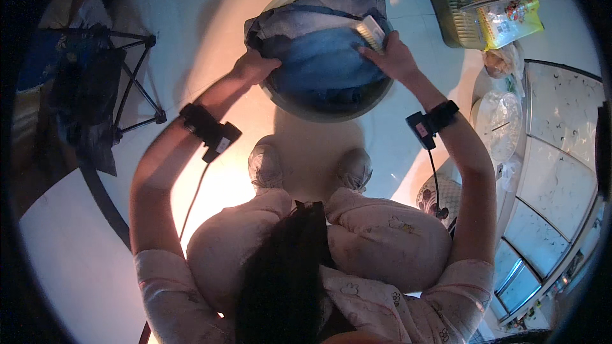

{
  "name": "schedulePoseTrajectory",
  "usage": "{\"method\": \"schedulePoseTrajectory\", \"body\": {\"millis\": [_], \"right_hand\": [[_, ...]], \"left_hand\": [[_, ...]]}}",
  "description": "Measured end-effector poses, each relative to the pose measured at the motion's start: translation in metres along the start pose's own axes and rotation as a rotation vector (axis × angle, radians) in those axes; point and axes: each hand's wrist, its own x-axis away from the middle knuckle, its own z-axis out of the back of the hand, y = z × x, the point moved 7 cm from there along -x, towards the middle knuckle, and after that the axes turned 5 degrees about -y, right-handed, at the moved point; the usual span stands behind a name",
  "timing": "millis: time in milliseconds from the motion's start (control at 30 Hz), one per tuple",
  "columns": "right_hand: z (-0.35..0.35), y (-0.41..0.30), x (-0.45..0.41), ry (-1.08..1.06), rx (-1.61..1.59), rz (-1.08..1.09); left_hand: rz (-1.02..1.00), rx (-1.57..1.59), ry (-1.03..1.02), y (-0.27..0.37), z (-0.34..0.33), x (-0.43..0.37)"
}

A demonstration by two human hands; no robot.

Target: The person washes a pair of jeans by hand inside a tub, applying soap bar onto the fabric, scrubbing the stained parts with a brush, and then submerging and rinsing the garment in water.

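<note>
Before my feet is a round basin (pixel 330 117) heaped with a blue denim garment (pixel 320 55); its folded edges hang over the far and left rim. My left hand (pixel 256 66) grips the garment at the basin's left side, thumb on top and the other fingers mostly hidden by cloth. In my right hand (pixel 394 57) is a scrubbing brush (pixel 372 32) with a white back and pale bristles. The brush is tilted at the garment's upper right, its bristles facing left toward the fabric. Whether they touch the cloth is hard to tell.
A dark-framed folding stand (pixel 138 81) is on the left. To the right are a ridged dustpan (pixel 452 12), a yellow printed bag (pixel 511 21), a clear plastic bag (pixel 499 124) and a pale cabinet (pixel 554 105). Cables run from the devices strapped to both forearms.
</note>
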Motion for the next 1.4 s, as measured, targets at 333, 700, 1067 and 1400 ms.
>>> {"method": "schedulePoseTrajectory", "body": {"millis": [333, 700, 1067, 1400], "right_hand": [[-0.063, -0.09, 0.018, 0.054, 0.301, 0.447], [-0.037, -0.006, -0.015, 0.056, 0.531, -0.035], [-0.079, -0.124, 0.003, -0.026, 0.413, 0.306], [-0.04, -0.079, -0.001, 0.052, 0.079, 0.175]], "left_hand": [[-0.29, 0.538, 0.269, 0.009, -0.001, 0.006], [-0.215, 0.797, 0.013, 0.001, -0.002, 0.007], [-0.146, 0.845, -0.085, -0.008, -0.007, 0.003], [-0.115, 0.815, -0.084, -0.018, -0.001, -0.003]]}}
